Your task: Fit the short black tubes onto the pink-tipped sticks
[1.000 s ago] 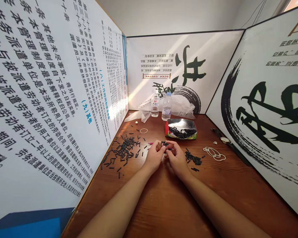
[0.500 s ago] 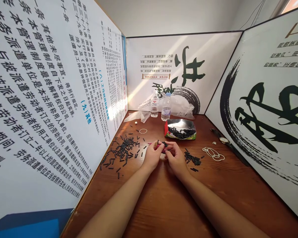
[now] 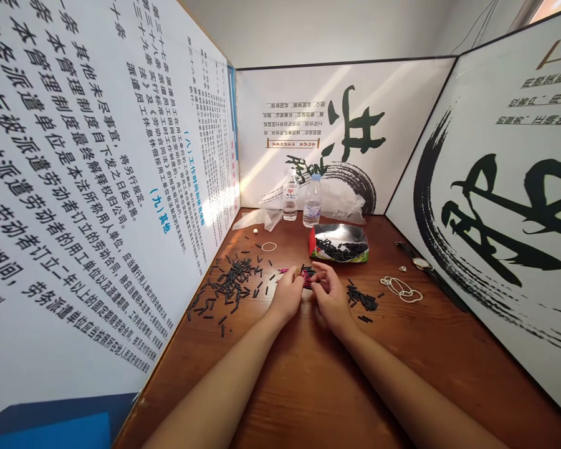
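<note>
Far to the left of the open box, a white panel covered in printed writing stands along the edge of the desk. Left of the box and a bit nearer the person, a wide heap of loose black sticks lies scattered, thickest at its middle. Beyond that heap, left of the box, are a crumpled clear bag, a small white ball and a single pale rubber band. Just to the near left of the box is the left hand, closed around a bundle of pink sticks with black ends; some pink also shows past its far side. Behind the box and to its left, two clear bottles stand upright side by side. On the near side of the box, the right hand has its thumb and fingers bent to a narrow gap by the black ends of the bundle; whether it grips a piece cannot be told. The box itself holds many black sticks. To its near right lies a smaller black pile, then a tangle of white rubber bands, and farther right a wristwatch with a dark strap
</note>
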`<state>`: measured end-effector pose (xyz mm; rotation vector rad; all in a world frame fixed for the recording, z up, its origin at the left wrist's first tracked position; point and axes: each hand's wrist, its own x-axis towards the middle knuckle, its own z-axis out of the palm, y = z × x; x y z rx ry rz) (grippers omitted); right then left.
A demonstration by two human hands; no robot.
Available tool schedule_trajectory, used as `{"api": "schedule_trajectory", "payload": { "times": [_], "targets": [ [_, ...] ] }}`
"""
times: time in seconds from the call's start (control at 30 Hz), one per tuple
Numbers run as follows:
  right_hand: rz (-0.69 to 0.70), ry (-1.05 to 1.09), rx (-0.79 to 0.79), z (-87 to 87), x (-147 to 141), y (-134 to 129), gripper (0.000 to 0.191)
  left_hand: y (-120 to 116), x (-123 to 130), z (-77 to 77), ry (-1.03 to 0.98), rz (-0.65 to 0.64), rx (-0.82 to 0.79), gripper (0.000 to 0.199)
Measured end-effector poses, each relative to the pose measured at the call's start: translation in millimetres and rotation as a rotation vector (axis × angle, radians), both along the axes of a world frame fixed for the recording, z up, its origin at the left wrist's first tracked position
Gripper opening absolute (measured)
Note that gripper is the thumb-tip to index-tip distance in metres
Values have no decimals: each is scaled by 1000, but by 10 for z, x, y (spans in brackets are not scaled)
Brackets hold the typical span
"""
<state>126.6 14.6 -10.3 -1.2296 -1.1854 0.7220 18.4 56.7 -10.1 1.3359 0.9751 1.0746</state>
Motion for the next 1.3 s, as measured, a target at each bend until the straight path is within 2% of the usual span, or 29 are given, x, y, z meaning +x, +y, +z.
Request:
{"api": "schedule_trajectory", "payload": {
  "times": [0.2, 0.33, 0.5, 0.67, 0.8, 0.97, 1.07, 1.3],
  "targets": [
    [-3, -242, 146, -8, 11, -16, 48, -3, -3, 43, 43, -64, 52, 10],
    [22, -294, 160, 9, 8, -30, 49, -18, -17, 63, 68, -91, 49, 11],
    [28, -284, 147, 24, 1, -35, 44, -16, -14, 56, 54, -110, 46, 10],
    [-18, -267, 168, 29, -2, -28, 29, -31, -12, 72, 58, -115, 71, 10],
    [-35, -268, 197, 40, 3, -34, 21, -58, -32, 114, 14, -119, -21, 5],
    [-71, -252, 197, 54, 14, -40, 11, -87, -50, 177, -137, -168, -177, 7],
    [-88, -231, 170, 54, 18, -35, 9, -90, -52, 190, -160, -177, -228, 9],
    [-68, -140, 72, 37, 18, -25, 8, -63, -49, 126, -98, -205, -145, 9]
  ]
}}
